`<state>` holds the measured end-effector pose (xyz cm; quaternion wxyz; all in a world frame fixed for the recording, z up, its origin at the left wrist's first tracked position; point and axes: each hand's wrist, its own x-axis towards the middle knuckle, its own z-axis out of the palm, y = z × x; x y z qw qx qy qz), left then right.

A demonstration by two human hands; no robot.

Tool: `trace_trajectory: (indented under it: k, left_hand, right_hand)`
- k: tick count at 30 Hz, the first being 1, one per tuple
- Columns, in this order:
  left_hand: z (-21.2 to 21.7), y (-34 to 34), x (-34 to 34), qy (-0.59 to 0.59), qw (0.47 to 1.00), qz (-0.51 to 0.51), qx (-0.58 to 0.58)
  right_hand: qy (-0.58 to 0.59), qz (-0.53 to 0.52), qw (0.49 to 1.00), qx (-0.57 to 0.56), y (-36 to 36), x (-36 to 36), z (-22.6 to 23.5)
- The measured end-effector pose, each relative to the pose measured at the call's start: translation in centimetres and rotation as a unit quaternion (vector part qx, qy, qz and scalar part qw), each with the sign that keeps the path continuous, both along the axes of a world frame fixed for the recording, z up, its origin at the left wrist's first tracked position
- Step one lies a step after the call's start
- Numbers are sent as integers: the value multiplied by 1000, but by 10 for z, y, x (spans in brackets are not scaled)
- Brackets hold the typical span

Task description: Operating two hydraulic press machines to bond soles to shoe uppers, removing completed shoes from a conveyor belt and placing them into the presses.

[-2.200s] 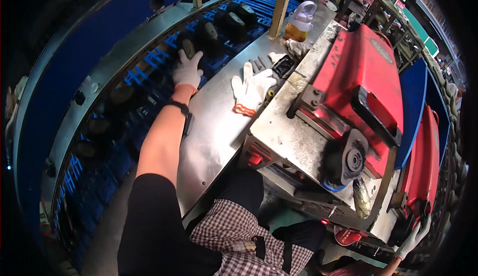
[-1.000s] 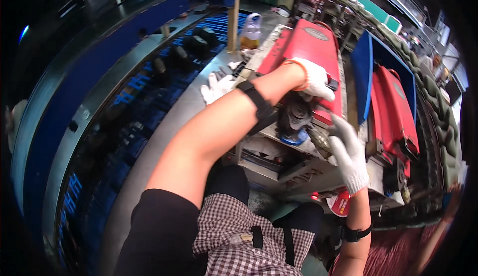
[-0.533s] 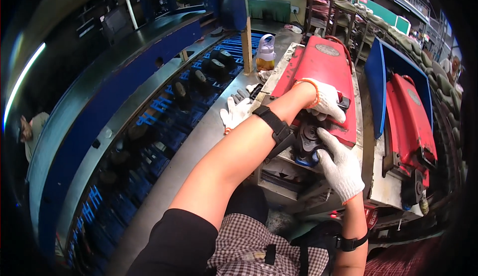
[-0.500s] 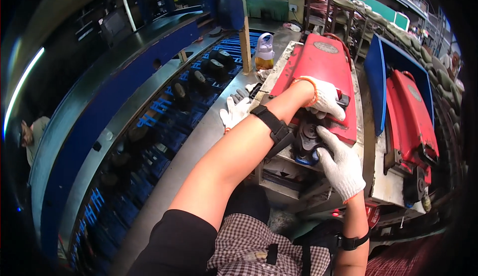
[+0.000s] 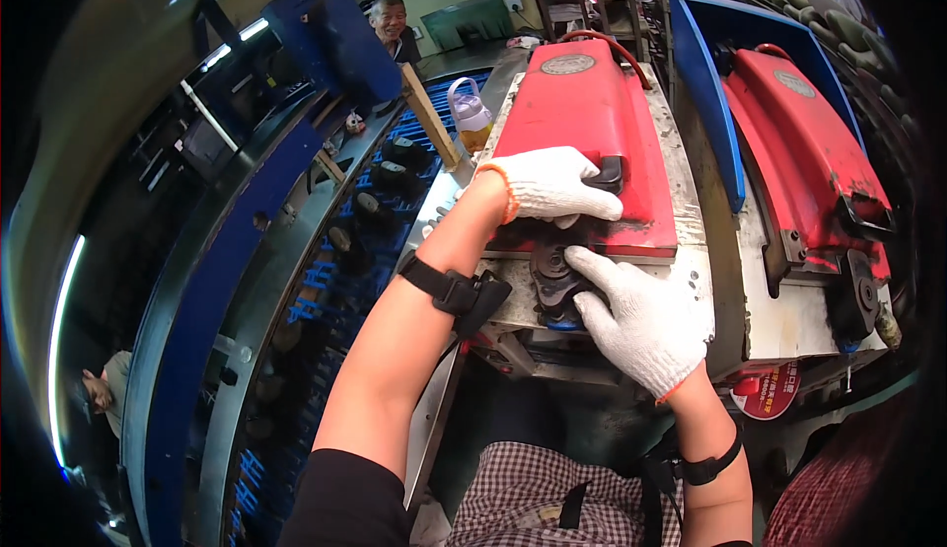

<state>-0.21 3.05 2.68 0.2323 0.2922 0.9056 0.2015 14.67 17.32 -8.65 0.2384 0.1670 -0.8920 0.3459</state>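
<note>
A large red machine cover [image 5: 572, 103] lies in front of me, with a black recessed handle [image 5: 614, 174] near its front. My left hand [image 5: 552, 184], in a white knit glove, lies over the front of the cover beside that handle. Its fingers are curled, and what they close on, if anything, is hidden beneath the glove. Below the cover's front edge sticks out a black fitting with a round knob [image 5: 555, 263], blue at its lower end. My right hand [image 5: 651, 325], also gloved, comes at the fitting from the right. Its thumb and forefinger are stretched out and apart, their tips against the fitting.
On the right, a second red machine [image 5: 814, 138] stands inside a blue guard [image 5: 705, 103]. A bottle [image 5: 472, 118] of amber liquid stands left of the near machine. Dark rounded pieces [image 5: 367, 207] sit on blue racks. One person [image 5: 395, 29] is behind, another [image 5: 110, 389] far left.
My view has shifted, so the machines sit further left in it. A person now shows at the back. My left hand lies more level across the cover's front; the right stays at the black fitting.
</note>
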Motion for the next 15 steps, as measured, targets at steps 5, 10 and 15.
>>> trace_trajectory:
  k: [5,10,15]
  left_hand:
    - [0,1,0,-15,1000,27,3]
    - [2,1,0,-23,999,39,-7]
    - [1,3,0,-30,999,45,3]
  right_hand:
    - [-8,2,1000,7,1,2,2]
    - [-1,4,1000,-4,0,1,2]
    - [3,5,1000,-1,3,0,1]
